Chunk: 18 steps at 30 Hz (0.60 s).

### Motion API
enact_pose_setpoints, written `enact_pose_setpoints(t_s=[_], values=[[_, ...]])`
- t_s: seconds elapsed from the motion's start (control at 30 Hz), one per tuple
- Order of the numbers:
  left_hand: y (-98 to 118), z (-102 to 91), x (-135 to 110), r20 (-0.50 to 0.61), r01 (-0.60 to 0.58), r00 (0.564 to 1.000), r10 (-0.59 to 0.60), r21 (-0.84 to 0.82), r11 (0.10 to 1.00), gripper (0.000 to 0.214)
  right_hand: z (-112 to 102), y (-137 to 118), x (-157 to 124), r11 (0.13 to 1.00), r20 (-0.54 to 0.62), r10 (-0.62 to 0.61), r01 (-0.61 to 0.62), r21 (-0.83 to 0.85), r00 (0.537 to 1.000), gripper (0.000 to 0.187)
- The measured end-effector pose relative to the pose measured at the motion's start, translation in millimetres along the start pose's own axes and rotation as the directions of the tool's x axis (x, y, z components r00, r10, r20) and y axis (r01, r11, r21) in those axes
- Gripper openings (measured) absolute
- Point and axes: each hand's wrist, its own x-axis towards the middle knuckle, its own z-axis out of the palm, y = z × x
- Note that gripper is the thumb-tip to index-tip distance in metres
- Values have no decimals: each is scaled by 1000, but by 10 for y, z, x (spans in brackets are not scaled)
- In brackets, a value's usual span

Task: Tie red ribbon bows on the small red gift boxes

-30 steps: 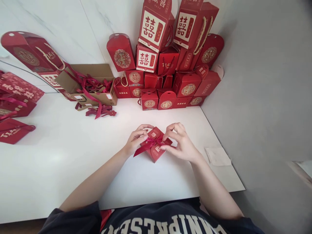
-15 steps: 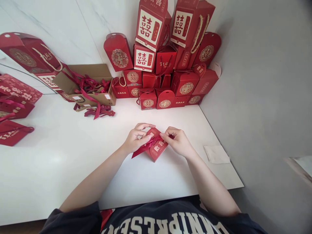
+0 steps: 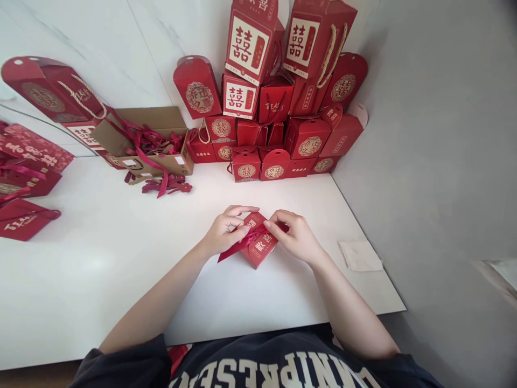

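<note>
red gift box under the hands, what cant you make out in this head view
Where the dark red satin ribbon crosses the red card gift box: hidden in the head view by the fingers of the right hand and the left hand, so any knot cannot be told.
The box's underside: hidden in the head view, as the box sits on the white table.
The small print on the box: too small to read in the head view.

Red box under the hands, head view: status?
Left hand, right hand gripping red ribbon on red box. Box flat on white table. Folded napkin off right, apart.
</note>
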Motion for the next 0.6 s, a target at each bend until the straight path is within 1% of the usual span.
enact_pose_setpoints(t_s=[0.1,0.2,0.27,0.33,0.47,0.53,0.6], values=[[-28,24,8,-17,2,1000,-3,-28,1000,39,-16,-12,-3,992,74,-94,100,-76,993,14],[-51,30,9,-14,8,1000,-9,-40,999,39,-4,19,9,965,106,-203,217,-148,973,14],[-53,34,8,-14,13,1000,-13,-41,999,40,16,44,21,952,112,-234,251,-175,966,17],[-45,41,6,-17,13,1000,-14,-34,999,41,43,57,32,953,99,-216,232,-193,971,22],[-11,49,1,-18,10,1000,-10,-29,1000,42,116,39,49,969,6,-96,95,-228,995,32],[1,47,-5,-9,17,1000,-18,-37,999,41,150,20,56,972,-45,-41,29,-232,998,34],[3,47,-13,6,30,1000,-30,-63,998,39,169,9,62,976,-75,-8,-9,-218,997,35]])
